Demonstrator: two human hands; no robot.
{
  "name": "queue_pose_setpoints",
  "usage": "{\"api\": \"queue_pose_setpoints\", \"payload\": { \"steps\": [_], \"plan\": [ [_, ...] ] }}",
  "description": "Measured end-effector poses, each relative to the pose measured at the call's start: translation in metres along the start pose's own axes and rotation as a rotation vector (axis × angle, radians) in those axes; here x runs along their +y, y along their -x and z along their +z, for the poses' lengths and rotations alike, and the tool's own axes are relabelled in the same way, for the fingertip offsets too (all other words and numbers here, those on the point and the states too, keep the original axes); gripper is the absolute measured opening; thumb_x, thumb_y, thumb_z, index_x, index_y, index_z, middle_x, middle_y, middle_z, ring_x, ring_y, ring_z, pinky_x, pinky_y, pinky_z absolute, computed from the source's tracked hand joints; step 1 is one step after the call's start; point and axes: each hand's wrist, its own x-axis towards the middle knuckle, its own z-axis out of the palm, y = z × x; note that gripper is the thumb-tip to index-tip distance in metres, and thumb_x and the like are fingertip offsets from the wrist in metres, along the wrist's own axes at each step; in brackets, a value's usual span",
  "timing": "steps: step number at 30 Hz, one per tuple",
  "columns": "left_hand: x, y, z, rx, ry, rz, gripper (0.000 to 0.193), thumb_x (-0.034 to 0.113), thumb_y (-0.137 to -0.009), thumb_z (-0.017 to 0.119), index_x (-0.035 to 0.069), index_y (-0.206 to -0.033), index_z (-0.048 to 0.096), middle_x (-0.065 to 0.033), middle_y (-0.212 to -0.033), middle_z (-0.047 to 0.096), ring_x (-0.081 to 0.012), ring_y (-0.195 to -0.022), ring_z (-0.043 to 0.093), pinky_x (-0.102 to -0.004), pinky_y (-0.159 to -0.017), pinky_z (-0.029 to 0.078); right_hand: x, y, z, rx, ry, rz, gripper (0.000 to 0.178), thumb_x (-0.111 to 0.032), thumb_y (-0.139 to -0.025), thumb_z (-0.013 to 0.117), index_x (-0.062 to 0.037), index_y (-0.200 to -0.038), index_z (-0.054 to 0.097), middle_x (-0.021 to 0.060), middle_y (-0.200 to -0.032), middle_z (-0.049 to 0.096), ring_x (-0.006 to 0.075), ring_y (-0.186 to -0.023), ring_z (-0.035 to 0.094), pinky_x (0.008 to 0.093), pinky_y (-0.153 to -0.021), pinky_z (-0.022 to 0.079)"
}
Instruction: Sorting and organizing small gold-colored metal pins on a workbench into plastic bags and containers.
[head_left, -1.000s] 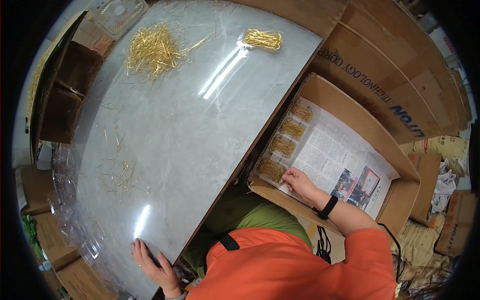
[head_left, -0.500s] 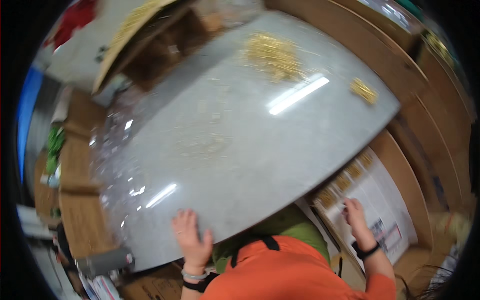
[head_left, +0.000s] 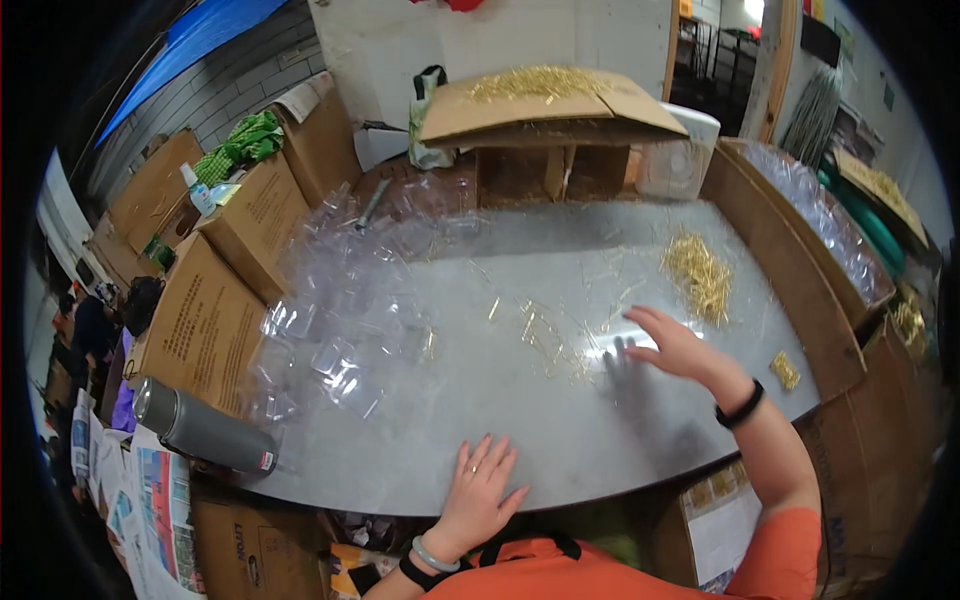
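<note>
Both hands lie flat and open, gripping nothing: left hand (head_left: 480, 490) at lower centre, right hand (head_left: 672, 345) on the grey metal tabletop (head_left: 560, 440). Loose thin golden pins (head_left: 700, 275) at centre right appear ungathered; the clear plastic trays (head_left: 340, 320) at centre left appear unfilled.

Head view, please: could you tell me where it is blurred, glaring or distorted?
Head view: fisheye bends the grey tabletop edge and box sides near the black rim; the right hand is slightly soft; soft sheen on the tabletop, no harsh glare; the left hand is sharp.

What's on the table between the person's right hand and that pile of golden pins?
In the head view, only bare grey table with a few stray pins separates the right hand from the golden pin pile.
</note>
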Motion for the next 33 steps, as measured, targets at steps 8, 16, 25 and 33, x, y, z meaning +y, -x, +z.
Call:
{"api": "queue_pose_setpoints", "payload": {
  "steps": [8,16,25,33],
  "plan": [
    [-0.035,0.013,-0.031,0.079,-0.076,-0.107,0.066,0.038,-0.088,0.074,-0.007,-0.131,0.054,-0.0260,-0.142,0.048,-0.0459,-0.136,0.041,-0.0634,-0.115,0.025,0.091,-0.128,0.041,0.079,0.163,0.253,0.078,-0.058,-0.096,0.056,-0.0056,-0.151,0.039,0.0221,-0.163,0.027,0.0429,-0.150,0.023,0.0511,-0.122,0.020],
    [-0.041,0.012,-0.038,0.002,-0.094,-0.168,0.079,0.046,-0.082,0.078,-0.008,-0.133,0.052,-0.0257,-0.141,0.048,-0.0444,-0.138,0.039,-0.0650,-0.115,0.023,-0.017,-0.083,0.091,0.054,0.104,-0.185,0.080,-0.052,-0.092,0.064,-0.0048,-0.152,0.036,0.0229,-0.158,0.034,0.0428,-0.147,0.030,0.0553,-0.121,0.020],
    [-0.040,0.012,-0.032,0.034,-0.126,-0.126,0.080,0.047,-0.082,0.078,-0.008,-0.134,0.052,-0.0248,-0.142,0.049,-0.0448,-0.138,0.039,-0.0645,-0.116,0.021,0.158,-0.035,-0.057,0.576,0.122,1.026,0.094,-0.030,-0.069,0.087,-0.0132,-0.150,0.043,0.0257,-0.151,0.043,0.0423,-0.140,0.041,0.0491,-0.115,0.036],
    [-0.036,0.017,-0.039,0.024,-0.108,-0.157,0.072,0.044,-0.088,0.073,-0.007,-0.135,0.052,-0.0243,-0.142,0.049,-0.0437,-0.139,0.039,-0.0611,-0.118,0.021,0.096,-0.069,0.026,0.350,-0.315,0.464,0.057,-0.007,-0.070,0.074,-0.0066,-0.125,0.060,0.0182,-0.128,0.058,0.0346,-0.122,0.055,0.0396,-0.105,0.045]
  ]
}}
